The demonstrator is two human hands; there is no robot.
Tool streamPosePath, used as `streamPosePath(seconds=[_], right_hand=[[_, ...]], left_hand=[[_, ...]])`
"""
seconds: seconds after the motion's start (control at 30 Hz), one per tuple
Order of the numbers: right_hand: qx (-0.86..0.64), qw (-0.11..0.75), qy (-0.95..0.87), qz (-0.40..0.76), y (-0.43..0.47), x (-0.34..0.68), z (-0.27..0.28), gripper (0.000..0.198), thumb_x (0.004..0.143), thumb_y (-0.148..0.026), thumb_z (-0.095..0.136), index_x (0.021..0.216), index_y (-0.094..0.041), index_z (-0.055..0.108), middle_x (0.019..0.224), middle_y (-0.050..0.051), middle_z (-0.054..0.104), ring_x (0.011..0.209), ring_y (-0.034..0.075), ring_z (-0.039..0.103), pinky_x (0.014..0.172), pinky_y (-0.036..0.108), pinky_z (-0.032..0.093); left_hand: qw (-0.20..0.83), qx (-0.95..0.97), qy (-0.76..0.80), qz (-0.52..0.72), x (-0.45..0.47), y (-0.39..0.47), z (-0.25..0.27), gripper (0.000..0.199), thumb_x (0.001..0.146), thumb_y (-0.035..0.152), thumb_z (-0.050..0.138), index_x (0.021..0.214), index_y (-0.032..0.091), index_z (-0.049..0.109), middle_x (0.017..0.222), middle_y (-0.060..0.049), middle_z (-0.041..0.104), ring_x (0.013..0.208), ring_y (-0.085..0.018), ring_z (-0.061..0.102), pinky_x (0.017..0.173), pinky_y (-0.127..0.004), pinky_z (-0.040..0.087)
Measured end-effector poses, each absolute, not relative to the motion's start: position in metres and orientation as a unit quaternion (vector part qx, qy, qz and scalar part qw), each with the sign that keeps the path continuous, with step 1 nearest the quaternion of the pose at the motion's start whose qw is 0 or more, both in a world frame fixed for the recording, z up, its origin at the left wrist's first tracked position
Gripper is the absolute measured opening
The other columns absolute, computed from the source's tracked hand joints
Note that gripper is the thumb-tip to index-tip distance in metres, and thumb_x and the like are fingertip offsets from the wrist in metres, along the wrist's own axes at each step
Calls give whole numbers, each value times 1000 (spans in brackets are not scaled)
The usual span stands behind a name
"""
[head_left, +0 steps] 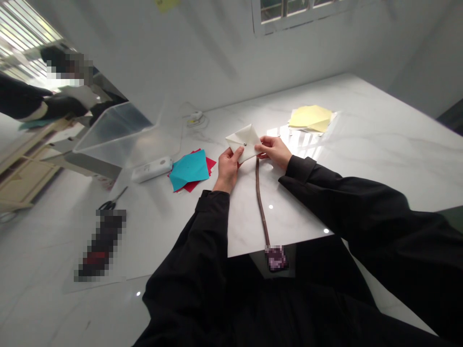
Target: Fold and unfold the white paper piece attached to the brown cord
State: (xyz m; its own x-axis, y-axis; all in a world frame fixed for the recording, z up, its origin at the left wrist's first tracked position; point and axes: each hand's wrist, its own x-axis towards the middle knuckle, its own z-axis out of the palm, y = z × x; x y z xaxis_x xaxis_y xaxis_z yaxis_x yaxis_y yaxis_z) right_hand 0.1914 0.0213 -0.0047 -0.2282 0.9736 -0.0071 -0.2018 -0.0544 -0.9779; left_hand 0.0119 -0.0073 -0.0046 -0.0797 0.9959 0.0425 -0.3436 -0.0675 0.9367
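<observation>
A cream-white envelope [242,137] with a pointed flap and a small round metal fastener [245,144] is held up just above the white table. My left hand [228,168] grips its lower left part, thumb on the front face. At its right edge my right hand [275,150] pinches it between thumb and fingers. Below the envelope, a thin brown cord or strap [261,202] runs down over the table edge to a blurred-out purple item [277,258]. Whether the cord's upper end touches the envelope or my hand I cannot tell.
Turquoise sheets [190,168] over red ones [211,165] lie left of my hands, beside a white power strip [152,168]. Yellow sheets [311,118] lie at the back right. A clear plastic box [119,135], scissors [110,202] and another person's dark sleeve [21,99] are leftward.
</observation>
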Motion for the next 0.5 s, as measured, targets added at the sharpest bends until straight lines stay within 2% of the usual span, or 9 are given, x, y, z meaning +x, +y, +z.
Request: streamPosePath(seconds=[0.3,0.4,0.5], right_hand=[[-392,466,-522,598,22,191,-6,26,79,-34,89,89,-20,69,78,1,74,71,15,68,67,26,62],[-405,475,-532,572,22,191,-7,36,76,-35,89,103,-23,70,93,3,75,80,17,69,70,28,63],[-422,502,-537,531,20,192,-8,62,72,-36,92,127,-30,66,117,4,73,99,22,70,80,31,64]], left_hand=[[522,412,430,611,10,-3,-13,48,64,43,97,98,16,76,100,-9,81,104,-28,76,93,-37,59],[515,419,434,609,10,-3,-14,47,65,43,96,97,16,76,99,-9,81,102,-27,76,92,-37,59],[512,426,435,606,10,-4,-14,47,65,44,96,98,16,77,100,-9,81,101,-27,75,91,-36,59]])
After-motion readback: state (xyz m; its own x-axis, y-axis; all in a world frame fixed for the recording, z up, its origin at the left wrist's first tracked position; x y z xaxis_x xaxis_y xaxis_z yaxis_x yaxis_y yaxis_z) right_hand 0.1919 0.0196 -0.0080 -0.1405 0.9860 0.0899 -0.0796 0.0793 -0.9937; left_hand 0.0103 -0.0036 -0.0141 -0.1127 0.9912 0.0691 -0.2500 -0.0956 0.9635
